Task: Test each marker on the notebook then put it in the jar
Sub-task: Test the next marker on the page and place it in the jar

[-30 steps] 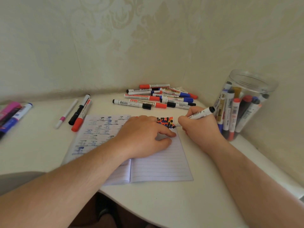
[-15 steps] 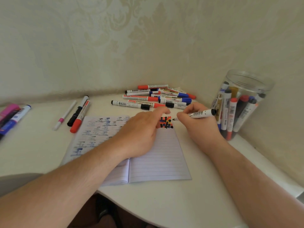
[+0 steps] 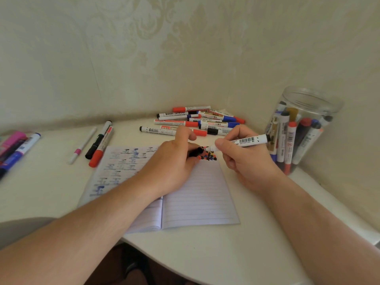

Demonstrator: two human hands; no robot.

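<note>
An open lined notebook (image 3: 197,198) lies on the white table, with a patch of coloured test marks (image 3: 209,156) at the top of its right page. My right hand (image 3: 244,161) grips a white marker (image 3: 246,140) with a black end, tip pointing left above the marks. My left hand (image 3: 174,161) pinches the marker's black cap (image 3: 195,151), its open end right at the tip. A clear plastic jar (image 3: 308,103) at the right holds several markers upright.
A heap of several markers (image 3: 197,122) lies in the corner behind the notebook. A thin pink pen (image 3: 82,146), a black marker (image 3: 98,139) and a red one (image 3: 100,150) lie left of the notebook. More markers (image 3: 16,149) sit at the far left edge.
My right hand lifted the marker off the page and levelled it. My left hand left the page and now holds the black cap up at the marker's tip.
</note>
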